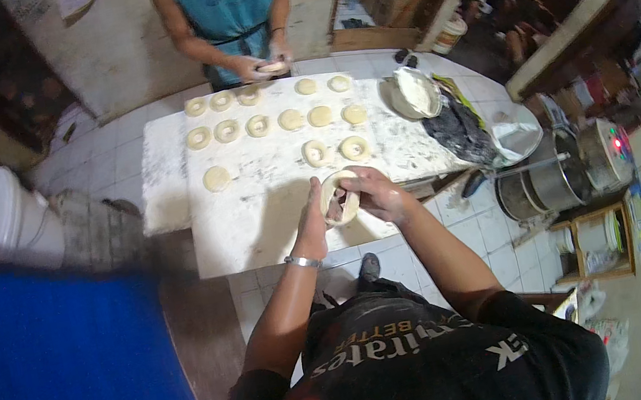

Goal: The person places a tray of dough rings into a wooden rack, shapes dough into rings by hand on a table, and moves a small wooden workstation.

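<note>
A pale dough ring [326, 196] is held up over the near part of the floured table [241, 234]. My left hand [311, 223] grips its left side, and my right hand [378, 192] grips its right side. Some fingers show through the ring's hole. Just beyond my hands lie two dough rings, one on the left [318, 153] and another on the right [355, 148]. A flat dough round [216, 178] lies to the left. Farther back are rows of several more rings and rounds, among them a ring [227, 132] and a round [291, 119].
Across the table a person in a teal sleeveless top [228, 3] holds a dough piece [271, 67]. A bowl of white flour [415, 92] and a dark plastic bag [457, 130] sit at the right end. A steel mixer bowl [559, 181] stands right; a white bucket [12, 219] stands left.
</note>
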